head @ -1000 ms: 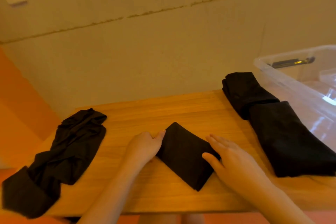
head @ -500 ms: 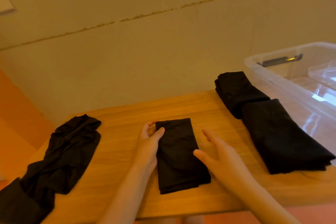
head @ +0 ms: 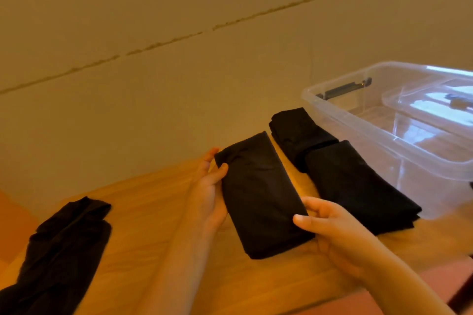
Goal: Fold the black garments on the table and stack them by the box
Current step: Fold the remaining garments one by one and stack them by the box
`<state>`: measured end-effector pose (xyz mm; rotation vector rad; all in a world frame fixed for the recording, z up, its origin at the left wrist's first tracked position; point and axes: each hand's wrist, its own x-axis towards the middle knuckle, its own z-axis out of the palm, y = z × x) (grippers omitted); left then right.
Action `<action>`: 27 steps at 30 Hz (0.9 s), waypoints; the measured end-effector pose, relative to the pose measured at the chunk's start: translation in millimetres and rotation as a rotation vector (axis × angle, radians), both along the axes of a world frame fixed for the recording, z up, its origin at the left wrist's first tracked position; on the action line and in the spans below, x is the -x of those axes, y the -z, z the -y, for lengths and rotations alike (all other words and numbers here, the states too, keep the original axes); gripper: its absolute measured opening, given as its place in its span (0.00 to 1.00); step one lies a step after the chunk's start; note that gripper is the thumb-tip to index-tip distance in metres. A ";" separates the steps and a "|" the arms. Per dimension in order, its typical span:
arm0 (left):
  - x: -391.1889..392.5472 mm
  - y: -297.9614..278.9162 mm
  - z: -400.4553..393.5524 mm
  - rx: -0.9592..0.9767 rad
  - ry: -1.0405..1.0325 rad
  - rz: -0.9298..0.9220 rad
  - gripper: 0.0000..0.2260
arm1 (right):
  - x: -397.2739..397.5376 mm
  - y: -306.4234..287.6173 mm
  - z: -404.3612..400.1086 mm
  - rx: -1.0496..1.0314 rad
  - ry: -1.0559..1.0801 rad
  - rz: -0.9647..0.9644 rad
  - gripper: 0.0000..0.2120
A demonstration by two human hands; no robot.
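A folded black garment (head: 258, 194) is held lifted above the wooden table (head: 153, 238), a long flat rectangle. My left hand (head: 210, 192) grips its far left edge, thumb on top. My right hand (head: 332, 233) pinches its near right corner. Just to the right lie two folded black garments, one (head: 297, 133) further back and a larger one (head: 355, 186) nearer, both against the clear plastic box (head: 414, 161). An unfolded, crumpled black garment (head: 58, 250) lies at the table's left end.
The clear box stands at the table's right end, with a black handle (head: 343, 89) on its far wall and a clear lid or tray (head: 430, 102) inside. A plain beige wall (head: 179, 59) runs behind the table. The table's near edge is just below my forearms.
The folded garment was turned from a diamond to a straight rectangle, then picked up by both hands and carried right, toward the folded pieces by the box. The view also swung right.
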<state>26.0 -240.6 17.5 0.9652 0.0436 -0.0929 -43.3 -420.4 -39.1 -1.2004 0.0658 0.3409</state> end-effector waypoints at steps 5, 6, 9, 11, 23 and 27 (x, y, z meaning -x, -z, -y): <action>-13.9 -6.5 74.0 0.040 0.126 -0.049 0.19 | 24.4 -18.2 49.5 0.012 0.462 0.059 0.10; -16.1 -6.4 89.7 0.050 0.144 -0.061 0.20 | 27.7 -19.4 57.8 0.016 0.549 0.050 0.10; -20.5 3.3 128.6 0.010 0.126 -0.130 0.21 | 33.8 -14.2 73.7 0.141 0.743 0.039 0.11; -18.9 17.0 146.3 -0.086 0.069 -0.174 0.20 | 37.9 -8.2 74.3 0.251 0.791 0.068 0.14; -3.3 34.4 173.7 -0.442 -0.088 -0.037 0.20 | 37.7 3.0 48.7 1.261 0.915 0.783 0.16; -4.9 33.0 164.7 -0.788 -0.136 0.221 0.20 | 14.7 -10.7 61.6 1.532 0.427 0.538 0.27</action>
